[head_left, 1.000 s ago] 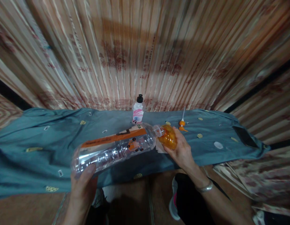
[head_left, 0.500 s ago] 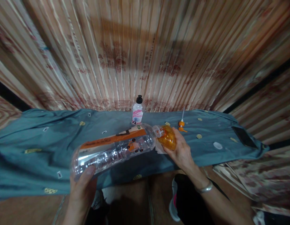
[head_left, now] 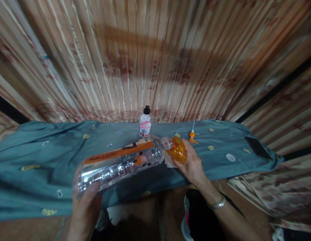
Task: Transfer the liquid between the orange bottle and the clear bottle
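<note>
- Clear plastic bottle (head_left: 120, 163) — it lies nearly level in the air between the hands, long axis running from the near left up to the far right, neck end toward the right hand.
- Left hand (head_left: 85, 209) cups the bottle's base from below, fingers wrapped up against it; it is the hand closer to the body.
- Right hand (head_left: 191, 164) is closed around the small orange bottle (head_left: 177, 150), whose mouth meets the clear bottle's neck — the two touch end to end.
- Just beyond the right hand's fingers, an orange pump top (head_left: 192, 135) lies on the blue-clothed counter (head_left: 45, 157).
- Farther off, past the joined necks, a small black-capped bottle (head_left: 145, 122) stands upright.
- Well to the right of the right hand lies a dark phone (head_left: 257, 147).
</note>
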